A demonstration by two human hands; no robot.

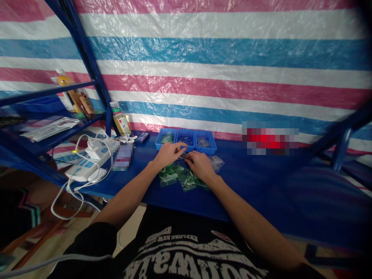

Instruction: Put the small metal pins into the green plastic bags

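My left hand (169,152) reaches in front of the blue parts bins, its fingers stretched to the right and slightly apart, with nothing visible in them. Close beside it, my right hand (200,162) has its fingers curled together; whatever they hold is too small to make out. Between the hands lies a dark item with white marks (182,156), partly covered. Under and in front of the hands are clear bags of green and white pieces (169,175). Behind stand a left bin (158,146) with green pieces, a middle bin (190,148) with thin dark pieces, and a right bin (205,148) with clear packets.
On the left of the blue table (247,182) are a white power strip (84,166) with looped cables, a blurred-out phone-like item (122,157), a small dark box (142,137) and a bottle (120,120). A blue frame post (100,89) rises there. A pixelated red item (266,139) lies back right.
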